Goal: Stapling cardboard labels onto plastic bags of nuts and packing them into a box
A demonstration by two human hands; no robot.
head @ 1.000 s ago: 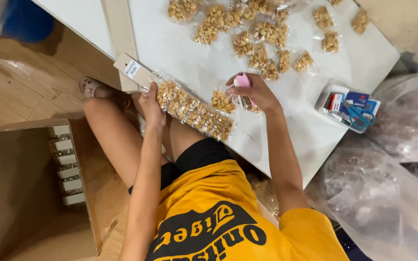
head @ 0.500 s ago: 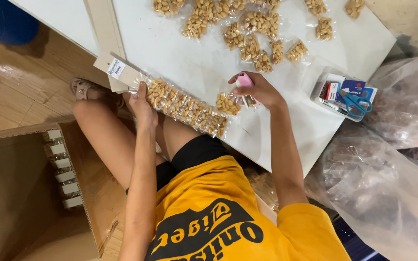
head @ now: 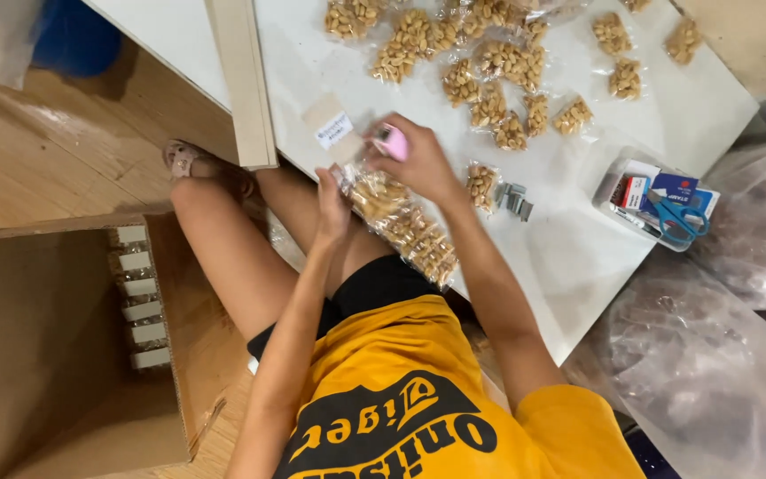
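Left hand (head: pixel 333 206) fingers clamp the strip of peanut packets (head: pixel 401 226) at centre frame; right hand (head: pixel 420 160) fingers grip a pink stapler (head: pixel 391 140) on the white desk (head: pixel 569 257).

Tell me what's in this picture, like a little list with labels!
left hand: left hand pinches the top end of a strip of peanut packets
right hand: right hand grips a pink stapler at that same end
table: white table with loose peanut packets scattered on it
near the right hand: staple strips
tray: clear tray holding blue scissors
floor: open cardboard box with finished strips along one wall
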